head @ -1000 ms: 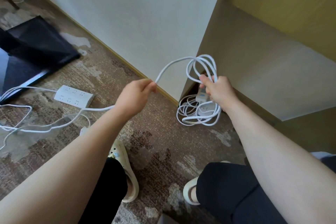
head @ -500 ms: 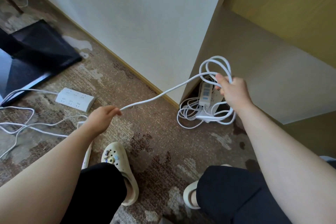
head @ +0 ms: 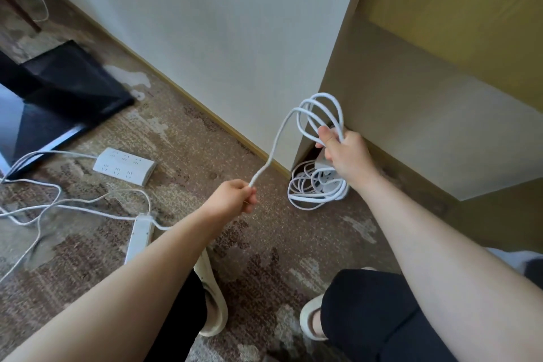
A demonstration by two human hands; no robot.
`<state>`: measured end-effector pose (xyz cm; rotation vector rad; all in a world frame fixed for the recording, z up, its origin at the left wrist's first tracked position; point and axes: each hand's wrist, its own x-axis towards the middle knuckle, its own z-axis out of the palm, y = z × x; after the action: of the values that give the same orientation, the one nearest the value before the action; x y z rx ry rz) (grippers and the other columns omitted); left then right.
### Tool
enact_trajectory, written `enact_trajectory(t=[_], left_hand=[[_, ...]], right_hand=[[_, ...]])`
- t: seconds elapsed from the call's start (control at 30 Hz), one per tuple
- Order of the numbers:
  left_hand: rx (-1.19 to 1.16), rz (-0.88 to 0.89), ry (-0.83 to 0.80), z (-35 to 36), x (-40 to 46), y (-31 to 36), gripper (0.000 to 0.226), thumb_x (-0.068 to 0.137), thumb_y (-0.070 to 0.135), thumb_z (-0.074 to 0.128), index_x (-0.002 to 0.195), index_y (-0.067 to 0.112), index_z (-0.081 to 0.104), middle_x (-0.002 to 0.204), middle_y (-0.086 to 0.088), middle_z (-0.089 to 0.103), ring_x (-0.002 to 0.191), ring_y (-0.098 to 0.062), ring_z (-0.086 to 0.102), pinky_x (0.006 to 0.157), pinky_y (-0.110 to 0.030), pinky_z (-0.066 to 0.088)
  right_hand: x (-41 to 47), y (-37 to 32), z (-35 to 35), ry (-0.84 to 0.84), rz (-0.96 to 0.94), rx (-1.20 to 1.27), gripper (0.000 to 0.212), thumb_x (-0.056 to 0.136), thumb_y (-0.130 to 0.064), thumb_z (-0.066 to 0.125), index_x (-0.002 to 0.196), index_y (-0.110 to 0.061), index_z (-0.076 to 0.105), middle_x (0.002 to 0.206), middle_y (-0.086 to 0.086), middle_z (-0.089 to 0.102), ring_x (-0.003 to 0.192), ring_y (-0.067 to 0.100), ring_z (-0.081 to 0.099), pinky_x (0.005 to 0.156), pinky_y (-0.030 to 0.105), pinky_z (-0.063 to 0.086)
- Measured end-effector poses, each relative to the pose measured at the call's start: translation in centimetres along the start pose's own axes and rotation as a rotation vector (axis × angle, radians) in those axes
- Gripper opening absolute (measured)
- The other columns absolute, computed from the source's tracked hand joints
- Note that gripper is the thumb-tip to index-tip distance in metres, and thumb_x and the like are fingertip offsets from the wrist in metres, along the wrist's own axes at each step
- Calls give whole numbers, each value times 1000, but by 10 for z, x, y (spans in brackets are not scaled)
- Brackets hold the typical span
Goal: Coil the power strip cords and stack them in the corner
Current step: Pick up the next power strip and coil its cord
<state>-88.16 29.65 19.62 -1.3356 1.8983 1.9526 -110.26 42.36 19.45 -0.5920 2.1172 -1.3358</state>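
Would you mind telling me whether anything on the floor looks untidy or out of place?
Yes: loose white cords sprawl tangled across the carpet at left, beside two uncoiled power strips. Only one coiled strip sits in the corner.

We look down on a floor (head: 264,244) covered in worn carpet, mottled brown and beige with pale patches. A plain off-white wall (head: 191,23) runs along its far edge, trimmed at the bottom with a thin tan skirting strip (head: 205,114). To the right stands a piece of tan and mustard-yellow furniture (head: 426,103), its side meeting the wall to form a corner. At the floor's left edge lies a glossy black panel (head: 58,91) with a bright reflection. Soft, even daylight fills the room.
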Motion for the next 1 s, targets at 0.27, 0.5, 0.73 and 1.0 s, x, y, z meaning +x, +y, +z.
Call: enact_trajectory(t=[0.27,0.5,0.73,1.0], left_hand=[[-190,72,158,-21,22,7,24,102,13,41,95,17,63,65,5,52,55,-8,43,51,-18,37],[423,419,70,2,1,-7,22,98,14,48,94,31,62,70,7,60,54,-6,47,48,-20,40],[97,418,107,57,1,-4,24,101,19,43,90,34,58,69,7,58,57,0,50,51,-11,38],[417,592,137,38,12,8,19,100,21,45,108,28,60,80,4,58,69,-4,48,57,-21,33]], right_hand=[[2,2,-8,0,2,73,54,84,-66,56,81,-13,66,46,-14,40,42,8,34,42,21,31],[1,2,-11,-100,54,189,55,92,-60,50,80,-8,64,46,-10,37,41,8,32,41,20,28],[-6,2,13,-183,87,118,56,93,-62,46,90,-9,62,48,-11,40,45,8,36,46,22,31],[1,4,7,-157,91,140,68,87,-73,42,90,-9,65,54,-6,54,48,10,43,48,24,39]])
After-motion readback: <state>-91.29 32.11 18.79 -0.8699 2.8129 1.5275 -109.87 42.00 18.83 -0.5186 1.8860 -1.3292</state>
